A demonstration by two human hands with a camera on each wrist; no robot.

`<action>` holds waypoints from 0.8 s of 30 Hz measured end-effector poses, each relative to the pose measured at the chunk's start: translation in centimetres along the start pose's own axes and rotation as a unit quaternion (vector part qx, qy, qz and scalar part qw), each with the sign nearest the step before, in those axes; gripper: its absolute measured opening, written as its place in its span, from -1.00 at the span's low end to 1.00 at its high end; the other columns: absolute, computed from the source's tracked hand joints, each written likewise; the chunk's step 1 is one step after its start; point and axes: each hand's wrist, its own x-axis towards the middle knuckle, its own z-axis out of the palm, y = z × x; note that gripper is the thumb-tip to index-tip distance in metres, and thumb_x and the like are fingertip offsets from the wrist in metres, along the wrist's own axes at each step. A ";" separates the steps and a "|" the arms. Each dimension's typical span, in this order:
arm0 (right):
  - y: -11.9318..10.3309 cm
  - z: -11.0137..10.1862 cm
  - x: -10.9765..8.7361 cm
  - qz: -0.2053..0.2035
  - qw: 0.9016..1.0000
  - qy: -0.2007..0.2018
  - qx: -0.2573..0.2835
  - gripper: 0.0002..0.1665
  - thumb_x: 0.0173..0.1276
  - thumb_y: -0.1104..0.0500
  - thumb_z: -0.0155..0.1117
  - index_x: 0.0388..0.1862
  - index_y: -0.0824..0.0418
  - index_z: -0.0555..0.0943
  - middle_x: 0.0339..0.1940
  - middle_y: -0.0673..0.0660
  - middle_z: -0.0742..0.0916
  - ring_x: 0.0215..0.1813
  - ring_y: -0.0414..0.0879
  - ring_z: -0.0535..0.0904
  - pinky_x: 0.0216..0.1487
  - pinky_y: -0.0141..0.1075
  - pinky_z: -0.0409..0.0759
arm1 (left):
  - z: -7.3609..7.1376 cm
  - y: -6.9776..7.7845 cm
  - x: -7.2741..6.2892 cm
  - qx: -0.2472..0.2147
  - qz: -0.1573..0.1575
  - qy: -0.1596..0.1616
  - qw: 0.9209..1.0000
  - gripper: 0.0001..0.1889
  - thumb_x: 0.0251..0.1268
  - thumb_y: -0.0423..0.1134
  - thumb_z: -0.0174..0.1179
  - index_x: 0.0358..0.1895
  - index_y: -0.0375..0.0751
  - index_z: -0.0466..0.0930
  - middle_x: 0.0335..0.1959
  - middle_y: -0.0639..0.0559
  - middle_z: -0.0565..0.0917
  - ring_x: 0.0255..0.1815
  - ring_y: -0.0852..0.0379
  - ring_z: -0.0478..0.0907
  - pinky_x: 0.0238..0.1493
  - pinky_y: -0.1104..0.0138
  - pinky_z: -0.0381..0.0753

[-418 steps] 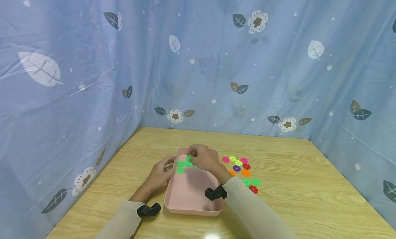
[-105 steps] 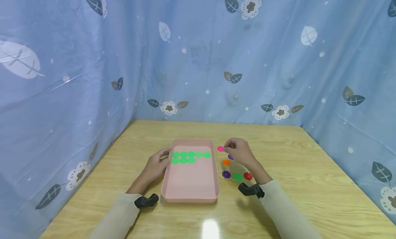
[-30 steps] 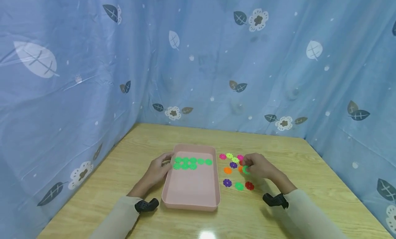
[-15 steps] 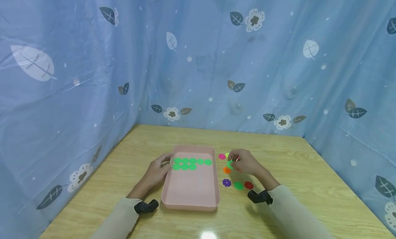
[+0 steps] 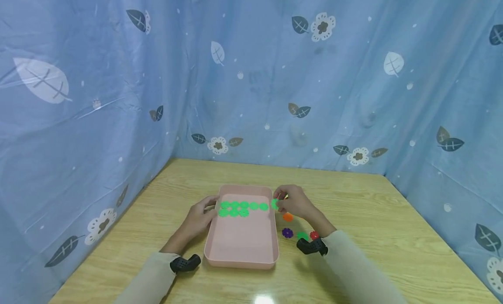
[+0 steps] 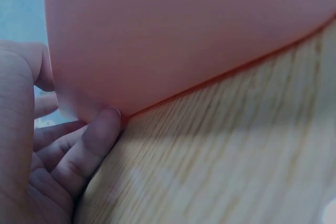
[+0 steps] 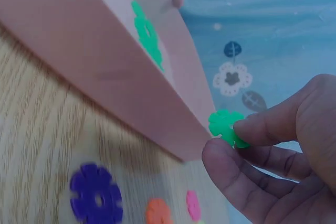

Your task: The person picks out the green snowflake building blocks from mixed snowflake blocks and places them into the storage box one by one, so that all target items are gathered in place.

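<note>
In the head view my left hand (image 5: 199, 216) holds the left side of a pink tray (image 5: 243, 245). Its thumb presses low on the outer wall (image 6: 173, 40) in the left wrist view, with the index finger at the edge. My right hand (image 5: 295, 202) pinches a green snowflake building disc (image 7: 222, 123) between thumb and fingers, at the tray's right rim. Inside the tray lie several green snowflake discs (image 5: 244, 205), set in a longer row and a shorter row below it toward me.
On the wooden table (image 5: 346, 216), right of the tray, lie loose discs: orange (image 5: 288, 217), purple (image 5: 287, 233), green (image 5: 302, 236), red (image 5: 314, 235) and pink (image 7: 193, 205). My right hand hides some of them. A blue patterned curtain (image 5: 267, 77) surrounds the table.
My right hand has picked up a green disc from the loose ones and carried it left to the tray's rim. Over the longer span, the tray's green discs became two rows. Left hand stays.
</note>
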 end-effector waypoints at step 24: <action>-2.9 4.5 3.7 0.024 0.998 -0.030 -0.056 -0.82 0.25 0.50 0.20 -0.21 0.46 0.69 -0.55 0.20 0.73 -0.49 0.15 0.72 -0.50 -0.20 0.66 | 0.1 0.0 0.0 0.001 0.002 0.000 1.000 -0.45 0.44 -0.30 0.04 0.48 -0.18 0.36 0.36 -0.28 0.49 0.23 -0.29 0.59 0.00 0.13 0.71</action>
